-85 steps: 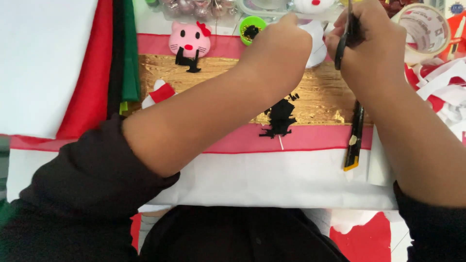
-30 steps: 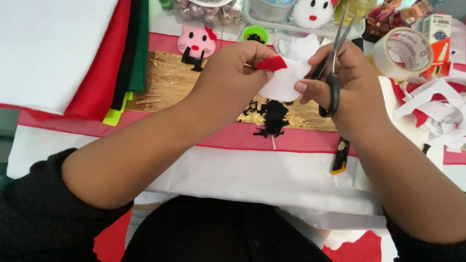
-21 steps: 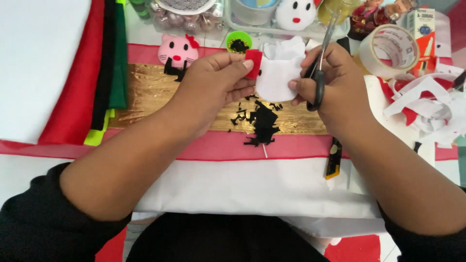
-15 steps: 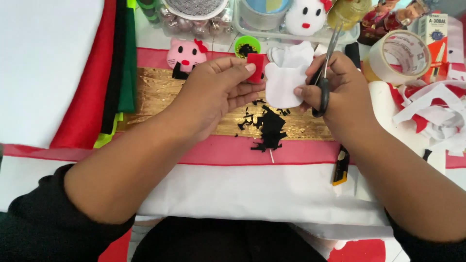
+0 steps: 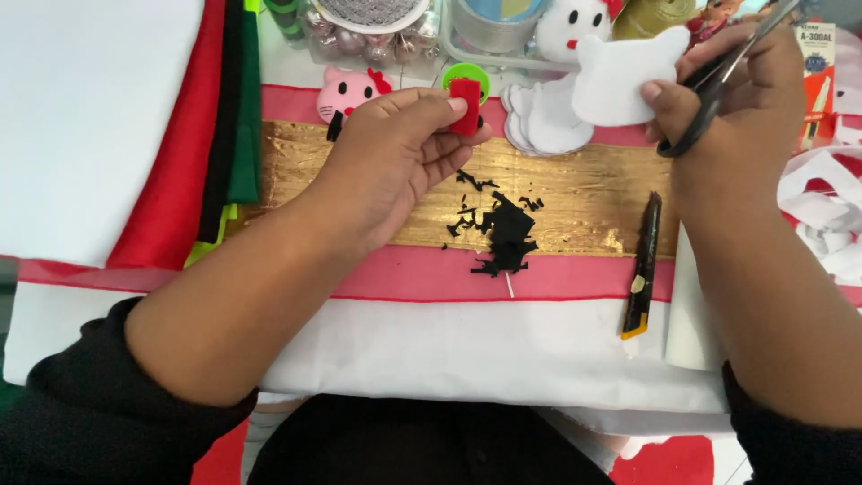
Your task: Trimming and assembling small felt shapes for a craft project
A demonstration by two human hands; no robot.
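Note:
My left hand (image 5: 395, 148) pinches a small red felt piece (image 5: 465, 94) between thumb and fingertips, above a gold strip of cloth (image 5: 575, 193). My right hand (image 5: 736, 108) has its fingers through the handles of black scissors (image 5: 709, 85) and also pins a white cat-head felt shape (image 5: 624, 76) with the thumb. The two hands are apart, the white shape at the upper right. Black felt scraps (image 5: 503, 229) lie in a heap on the gold strip between my arms.
A black and yellow utility knife (image 5: 642, 269) lies right of the scraps. A pink cat face (image 5: 346, 90), a green lid (image 5: 467, 74), white felt cut-outs (image 5: 548, 121), a plush figure (image 5: 575, 22) and jars stand behind. Folded red, black and green felt (image 5: 202, 135) lies left; white offcuts (image 5: 822, 211) right.
My hands have drawn apart: the right one has carried the white shape and scissors up to the right, while the left keeps the red piece, which now sits clear of the white shape.

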